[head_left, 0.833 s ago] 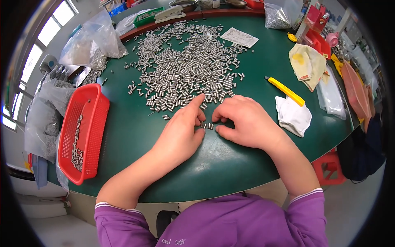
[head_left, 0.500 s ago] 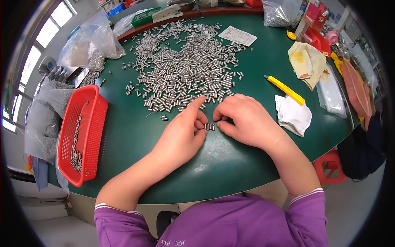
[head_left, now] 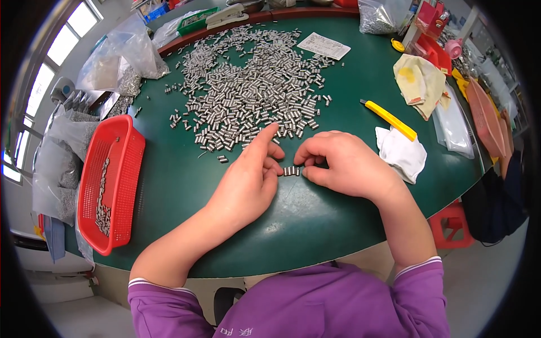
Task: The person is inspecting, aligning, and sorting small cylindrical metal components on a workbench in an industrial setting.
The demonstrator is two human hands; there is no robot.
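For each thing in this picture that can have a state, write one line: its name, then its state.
left hand: palm down, forefinger stretched toward the pile
right hand: curled, fingertips at the small row
small row of metal pins: lined up between both hands
pile of metal pins: spread loose
red basket: few pins inside
yellow utility knife: lying flat

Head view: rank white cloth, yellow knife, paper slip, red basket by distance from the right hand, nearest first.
From the right hand:
1. White cloth, just to its right, nearly touching.
2. Yellow knife, right of it and further up the table.
3. Paper slip, at the far edge beyond the pile of metal pins.
4. Red basket, far left, past the left hand.
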